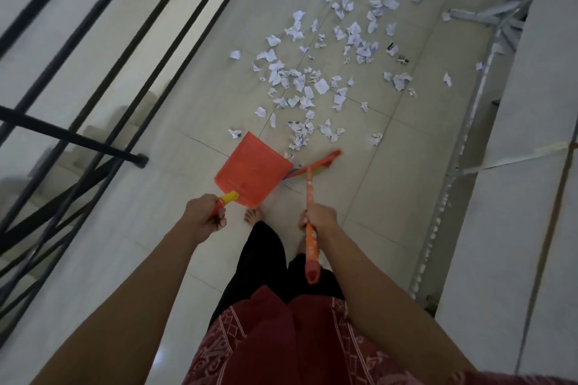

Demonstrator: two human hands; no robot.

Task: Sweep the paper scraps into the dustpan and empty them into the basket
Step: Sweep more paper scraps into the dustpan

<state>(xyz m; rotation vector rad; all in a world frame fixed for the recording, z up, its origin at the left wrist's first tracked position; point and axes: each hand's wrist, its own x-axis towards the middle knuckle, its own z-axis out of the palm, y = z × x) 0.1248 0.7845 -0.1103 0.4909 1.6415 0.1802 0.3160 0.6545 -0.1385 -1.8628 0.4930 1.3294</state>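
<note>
Red patterned shirt [275, 341] sits closest, w/ black trousers [259, 259] past it and both my forearms reaching out. L hand [205, 214] is curled tight round the yellow grip of the orange dustpan [253, 169]; can't tell if the pan touches the tiled floor [391, 147]. R hand [319, 216], just right of the dustpan, wraps the broom [309, 194] handle, its head lying by the pan's far-right corner. Paper scraps [300, 84] are scattered beyond the dustpan, nearest ones just past its far edge. Black railing [93, 78] runs left of the dustpan.
</note>
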